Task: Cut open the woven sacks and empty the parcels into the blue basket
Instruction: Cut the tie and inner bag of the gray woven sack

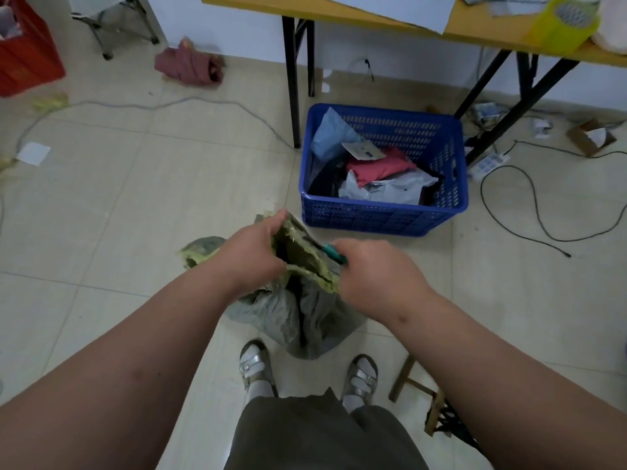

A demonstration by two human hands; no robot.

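A grey-green woven sack (288, 317) stands on the tiled floor just in front of my feet. Its frayed yellow-green mouth is pulled apart and shows a dark inside. My left hand (252, 254) grips the left edge of the sack's mouth. My right hand (373, 273) grips the right edge together with a green-handled cutter (334, 254), of which only a bit shows. The blue basket (383, 215) sits a short way beyond the sack, to the right. It holds several parcels in blue, red, grey and black wrapping.
A yellow table (373, 20) on black legs stands behind the basket, with papers and a yellow tape roll (563, 25). Cables and a power strip (488, 162) lie at the right, a red crate (23, 52) far left, a wooden stool (417, 395) by my right foot.
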